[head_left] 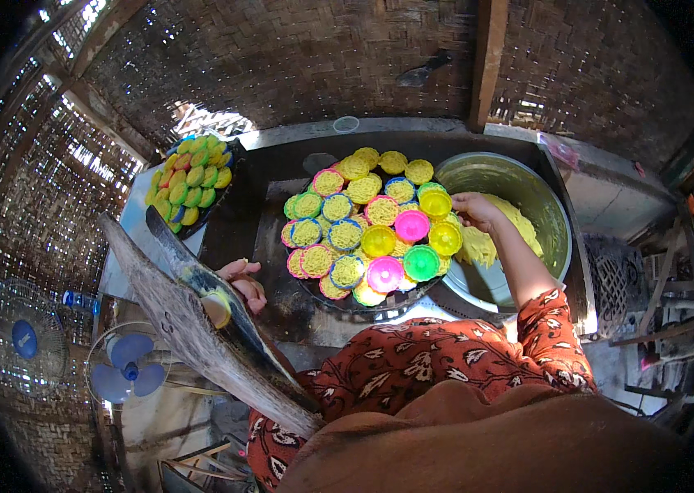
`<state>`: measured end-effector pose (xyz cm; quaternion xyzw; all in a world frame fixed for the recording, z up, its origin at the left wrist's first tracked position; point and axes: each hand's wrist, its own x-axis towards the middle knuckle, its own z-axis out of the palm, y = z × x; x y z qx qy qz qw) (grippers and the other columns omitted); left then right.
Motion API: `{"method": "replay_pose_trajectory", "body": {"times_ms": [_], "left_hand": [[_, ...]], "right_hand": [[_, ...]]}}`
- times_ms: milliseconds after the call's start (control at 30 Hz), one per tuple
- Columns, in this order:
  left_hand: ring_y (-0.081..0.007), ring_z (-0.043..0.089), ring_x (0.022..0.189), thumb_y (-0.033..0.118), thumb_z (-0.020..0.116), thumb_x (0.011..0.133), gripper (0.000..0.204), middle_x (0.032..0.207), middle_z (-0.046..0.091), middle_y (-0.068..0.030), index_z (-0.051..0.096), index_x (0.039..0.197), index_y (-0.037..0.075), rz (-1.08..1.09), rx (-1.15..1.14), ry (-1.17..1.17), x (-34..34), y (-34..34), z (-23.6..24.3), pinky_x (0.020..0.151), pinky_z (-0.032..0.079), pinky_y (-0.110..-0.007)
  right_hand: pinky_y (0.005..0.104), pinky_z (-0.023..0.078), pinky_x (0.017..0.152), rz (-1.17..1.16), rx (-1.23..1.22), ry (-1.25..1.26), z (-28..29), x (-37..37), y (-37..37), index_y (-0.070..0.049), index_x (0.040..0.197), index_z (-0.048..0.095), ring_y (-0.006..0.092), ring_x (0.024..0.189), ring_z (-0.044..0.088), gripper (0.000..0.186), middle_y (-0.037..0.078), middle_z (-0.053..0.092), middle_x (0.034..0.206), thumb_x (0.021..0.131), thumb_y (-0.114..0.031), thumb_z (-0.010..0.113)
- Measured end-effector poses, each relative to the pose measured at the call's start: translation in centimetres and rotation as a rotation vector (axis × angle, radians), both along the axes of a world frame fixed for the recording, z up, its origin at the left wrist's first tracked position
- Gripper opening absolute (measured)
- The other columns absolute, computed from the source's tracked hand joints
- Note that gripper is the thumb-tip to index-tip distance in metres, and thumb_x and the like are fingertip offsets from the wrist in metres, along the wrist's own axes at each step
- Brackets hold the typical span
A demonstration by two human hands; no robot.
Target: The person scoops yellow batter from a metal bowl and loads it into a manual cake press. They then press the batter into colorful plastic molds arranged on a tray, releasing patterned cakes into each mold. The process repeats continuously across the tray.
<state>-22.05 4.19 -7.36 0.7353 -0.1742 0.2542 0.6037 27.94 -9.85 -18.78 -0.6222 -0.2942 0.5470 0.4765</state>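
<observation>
My right hand (473,210) reaches into a large metal bowl (546,201) and pinches a bit of the yellow noodle-like dough (519,223) at its left side. My left hand (242,282) rests low on the dark table, fingers curled around a small yellow mould (217,307); a wooden post partly hides it. Between the hands lies a round dark tray (363,306) piled with small coloured plastic moulds (347,234), most filled with yellow strands. Several empty moulds in yellow, pink and green (411,224) sit on the tray's right side, close to my right hand.
A second dark tray (224,193) with filled yellow and green moulds stands at the far left of the table. A slanting wooden post (199,329) crosses the lower left. Woven bamboo walls surround the table. Two fans (127,370) stand on the floor at left, beside a plastic bottle (80,301).
</observation>
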Motion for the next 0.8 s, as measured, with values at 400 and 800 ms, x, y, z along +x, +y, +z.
{"method": "replay_pose_trajectory", "body": {"times_ms": [400, 800], "left_hand": [[-0.0207, 0.058, 0.065, -0.001, 0.067, 0.07, 0.066, 0.069, 0.057, -0.0122, 0.033, 0.126, -0.008, 0.245, -0.294, -0.088, 0.9, -2.4, -2.5, 0.066, 0.049, -0.032], [-0.0232, 0.059, 0.074, 0.01, 0.064, 0.077, 0.061, 0.082, 0.062, -0.0093, 0.033, 0.128, -0.002, 0.353, 0.005, 0.054, 2.3, -4.0, 0.2, 0.085, 0.045, -0.037]], "right_hand": [[0.0232, 0.047, 0.051, -0.215, -0.038, 0.042, -0.8, -6.8, -5.9, -0.004, 0.099, 0.051, 0.0099, 0.054, 0.05, 0.018, 0.003, 0.055, 0.082, 0.089, -0.018, 0.048], [0.0279, 0.055, 0.064, -0.104, -0.212, 0.431, 3.2, -12.8, -10.3, 0.0, 0.103, 0.045, 0.0188, 0.065, 0.061, 0.02, 0.01, 0.056, 0.087, 0.089, -0.014, 0.049]]}}
